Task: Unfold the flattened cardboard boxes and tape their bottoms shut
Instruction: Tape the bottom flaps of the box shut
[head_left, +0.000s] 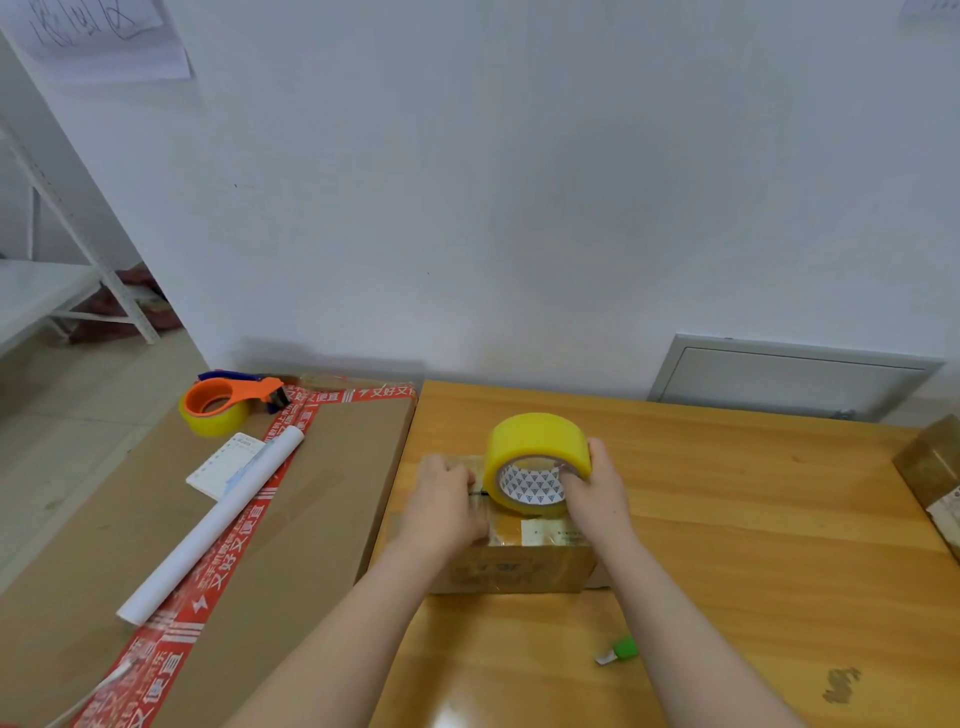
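Note:
A small cardboard box (519, 564) stands on the wooden table (727, 519), its top flaps closed with glossy tape along the seam. My right hand (597, 488) grips a yellow tape roll (535, 447) standing on edge on the box top, fingers hooked inside its core. My left hand (447, 499) lies on the left part of the box top, fingers curled at the seam beside the roll. Whether it pinches the tape end I cannot tell.
A large flat carton (322, 493) with red printed tape lies left of the table, bearing an orange tape dispenser (223, 402), a white paper roll (218, 525) and a notepad (223, 462). A small green-capped cutter (621, 652) lies near the front. Another box (930, 467) sits at the right edge.

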